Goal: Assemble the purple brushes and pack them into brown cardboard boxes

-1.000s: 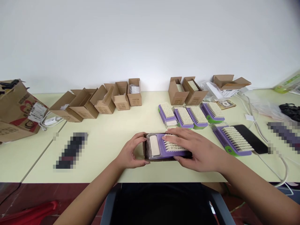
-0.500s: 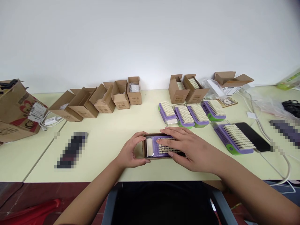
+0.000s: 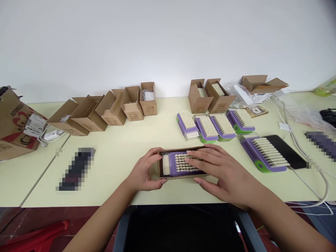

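Note:
On the table edge before me lies a small cardboard box [image 3: 159, 168] on its side, its long opening facing up. Inside sits a purple device [image 3: 172, 164] with rows of cream bristle-like pegs and a pale strip at its left end. My left hand [image 3: 145, 171] grips the box's left end, thumb on the near wall and fingers on the far one. My right hand [image 3: 223, 171] rests over the right part with fingers stretched out, fingertips touching the pegs and the thumb apart by the near wall. It hides the box's right end.
Several similar purple-and-green devices [image 3: 208, 127] stand at the right, one beside a black tablet-like slab [image 3: 286, 150]. Open small boxes [image 3: 132, 103] line the back left; two boxes [image 3: 201, 99] at the back right hold devices. A large carton [image 3: 18, 122] stands far left. White cables [image 3: 291, 129] run at right.
My right hand has slid right across the device, uncovering more pegs. The device looks seated lower in the box. My left hand keeps its grip; the view has shifted slightly.

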Demonstrator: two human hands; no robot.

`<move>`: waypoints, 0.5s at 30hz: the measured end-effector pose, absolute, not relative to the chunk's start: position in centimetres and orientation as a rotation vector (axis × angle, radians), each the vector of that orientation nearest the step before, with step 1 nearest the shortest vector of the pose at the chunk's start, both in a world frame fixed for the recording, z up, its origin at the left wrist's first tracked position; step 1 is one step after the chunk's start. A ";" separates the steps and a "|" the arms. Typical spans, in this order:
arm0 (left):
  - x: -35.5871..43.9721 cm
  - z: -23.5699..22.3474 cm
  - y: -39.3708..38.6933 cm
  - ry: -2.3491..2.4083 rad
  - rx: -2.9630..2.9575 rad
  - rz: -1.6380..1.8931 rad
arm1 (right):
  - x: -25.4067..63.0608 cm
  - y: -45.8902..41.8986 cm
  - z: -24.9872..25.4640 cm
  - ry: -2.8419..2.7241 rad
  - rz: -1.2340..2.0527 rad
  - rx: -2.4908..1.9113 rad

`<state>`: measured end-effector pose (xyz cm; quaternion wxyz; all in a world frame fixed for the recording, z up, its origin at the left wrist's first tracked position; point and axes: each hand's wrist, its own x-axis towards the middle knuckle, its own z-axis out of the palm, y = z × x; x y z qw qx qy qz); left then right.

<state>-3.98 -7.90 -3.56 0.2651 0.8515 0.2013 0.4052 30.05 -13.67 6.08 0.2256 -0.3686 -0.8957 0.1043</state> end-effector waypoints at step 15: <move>-4.4 -3.8 -8.2 0.650 2.332 1.022 | 27.6 -13.6 5.3 -2.558 0.234 -1.066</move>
